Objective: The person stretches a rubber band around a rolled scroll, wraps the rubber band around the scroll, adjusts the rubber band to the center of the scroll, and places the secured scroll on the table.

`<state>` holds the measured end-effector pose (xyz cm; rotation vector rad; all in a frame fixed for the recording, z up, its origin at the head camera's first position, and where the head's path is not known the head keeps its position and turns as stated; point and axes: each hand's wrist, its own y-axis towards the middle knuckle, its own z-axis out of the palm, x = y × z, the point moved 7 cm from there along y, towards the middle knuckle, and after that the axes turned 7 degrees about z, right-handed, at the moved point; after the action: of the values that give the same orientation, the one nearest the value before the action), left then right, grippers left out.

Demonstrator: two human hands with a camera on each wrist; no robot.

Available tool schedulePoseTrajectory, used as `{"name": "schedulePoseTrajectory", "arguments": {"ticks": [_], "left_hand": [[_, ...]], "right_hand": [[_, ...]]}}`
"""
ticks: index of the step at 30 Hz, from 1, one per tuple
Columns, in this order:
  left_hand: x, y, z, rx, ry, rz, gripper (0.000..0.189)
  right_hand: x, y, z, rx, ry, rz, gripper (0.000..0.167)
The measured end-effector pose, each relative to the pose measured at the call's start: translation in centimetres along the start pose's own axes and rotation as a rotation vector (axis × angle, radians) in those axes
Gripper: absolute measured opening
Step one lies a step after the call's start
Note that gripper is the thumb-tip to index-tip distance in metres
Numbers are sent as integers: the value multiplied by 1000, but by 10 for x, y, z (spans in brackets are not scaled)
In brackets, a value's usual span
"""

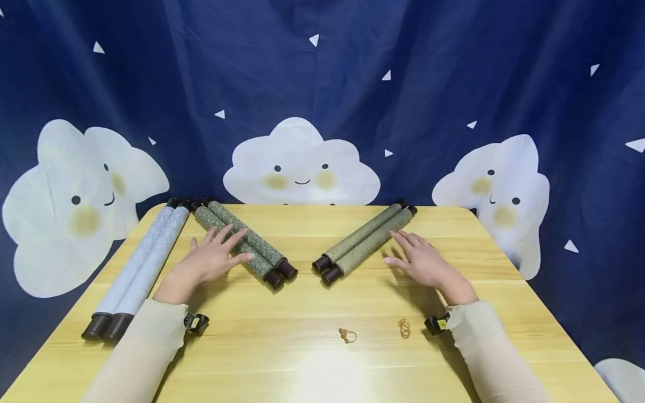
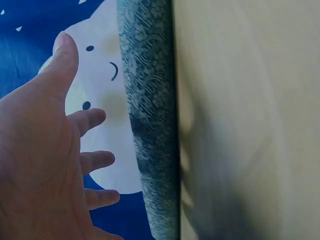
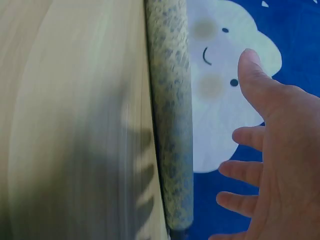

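Head view shows, on the near part of the wooden tabletop (image 1: 242, 364), a knotted brown band (image 1: 344, 334) and a looped band (image 1: 405, 328). Pale blue rolls (image 1: 151, 266) lie beside the left sleeve (image 1: 146, 341) and reach to the far edge. Farther, the left hand (image 1: 209, 260) hovers above two dark green rolls (image 1: 264, 246), the right hand (image 1: 425, 264) just beside two olive rolls (image 1: 373, 242); each grip is relaxed, with fingers spread. Behind hangs a blue curtain (image 1: 342, 78) with smiling clouds (image 1: 302, 159).
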<state>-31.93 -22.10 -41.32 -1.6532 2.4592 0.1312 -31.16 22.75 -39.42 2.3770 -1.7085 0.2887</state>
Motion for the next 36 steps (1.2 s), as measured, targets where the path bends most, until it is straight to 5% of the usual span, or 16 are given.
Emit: {"name": "schedulePoseTrajectory", "arguments": {"ticks": [22,36], "left_hand": [[-76,-7,-10,-44,15,218,86],[-126,-15,0,-52,48,412,79]], "right_hand": [[84,-24,8,28,44,-280,64],[118,-42,29,176,19,-465,57]]}}
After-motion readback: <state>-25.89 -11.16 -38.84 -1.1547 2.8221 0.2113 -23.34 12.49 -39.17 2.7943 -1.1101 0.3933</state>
